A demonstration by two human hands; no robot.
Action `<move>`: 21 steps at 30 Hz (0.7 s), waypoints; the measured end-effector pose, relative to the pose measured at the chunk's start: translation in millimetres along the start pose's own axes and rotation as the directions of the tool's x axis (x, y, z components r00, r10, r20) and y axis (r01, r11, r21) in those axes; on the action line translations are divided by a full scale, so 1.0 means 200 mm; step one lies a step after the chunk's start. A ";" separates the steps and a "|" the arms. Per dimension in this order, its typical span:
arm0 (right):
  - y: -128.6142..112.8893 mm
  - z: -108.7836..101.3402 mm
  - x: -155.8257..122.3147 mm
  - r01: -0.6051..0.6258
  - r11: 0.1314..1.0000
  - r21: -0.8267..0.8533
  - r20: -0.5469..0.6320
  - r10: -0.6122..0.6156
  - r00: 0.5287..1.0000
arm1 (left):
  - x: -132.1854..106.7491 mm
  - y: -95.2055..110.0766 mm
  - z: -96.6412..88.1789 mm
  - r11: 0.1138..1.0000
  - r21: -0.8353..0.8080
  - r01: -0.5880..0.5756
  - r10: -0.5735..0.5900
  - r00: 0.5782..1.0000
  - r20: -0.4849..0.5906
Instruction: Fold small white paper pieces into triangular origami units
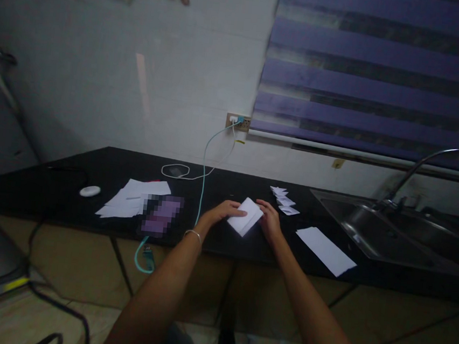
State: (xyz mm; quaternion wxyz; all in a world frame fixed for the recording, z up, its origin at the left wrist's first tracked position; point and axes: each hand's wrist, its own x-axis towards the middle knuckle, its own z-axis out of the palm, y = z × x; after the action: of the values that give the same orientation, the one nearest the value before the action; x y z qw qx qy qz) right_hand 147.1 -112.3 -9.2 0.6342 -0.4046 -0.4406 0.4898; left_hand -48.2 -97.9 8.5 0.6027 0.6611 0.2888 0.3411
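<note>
A small folded sheet of white paper is held between my two hands above the black counter. My left hand grips its left side, thumb on top and the other fingers behind. At its right edge is my right hand, fingers curled against the paper, partly hidden behind it. To the right lies a strip of white paper. Behind it, several small folded paper pieces sit in a row. Loose white sheets are spread on the left, partly under a blurred purple phone-like object.
A steel sink with a curved faucet is set into the counter at right. Teal and white cables run from a wall outlet across the counter. A round white object lies at left.
</note>
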 end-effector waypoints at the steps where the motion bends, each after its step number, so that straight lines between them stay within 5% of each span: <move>1: 0.00 0.00 0.00 -0.033 0.999 0.013 0.009 0.033 0.999 | -0.01 -0.01 0.00 0.998 -0.059 -0.029 0.027 0.999 -0.041; 4: 0.00 0.01 -0.01 -0.063 0.998 -0.021 0.065 0.065 0.996 | -0.02 -0.03 0.00 0.976 -0.188 -0.113 0.085 0.985 -0.148; 11: 0.01 0.01 -0.05 0.224 0.900 -0.375 0.207 -0.154 0.966 | -0.03 0.00 0.03 0.982 -0.156 -0.102 0.071 0.979 -0.192; 21: 0.03 -0.02 -0.03 0.228 0.891 -0.394 0.227 -0.146 0.963 | -0.05 0.03 0.05 0.995 -0.095 -0.035 0.021 0.989 -0.149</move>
State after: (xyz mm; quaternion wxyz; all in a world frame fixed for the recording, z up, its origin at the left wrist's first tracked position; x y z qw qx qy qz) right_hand 147.8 -118.0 -16.3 0.5324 -0.4370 -0.6306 0.3577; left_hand -46.0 -113.4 12.1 0.6063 0.6079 0.3062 0.4112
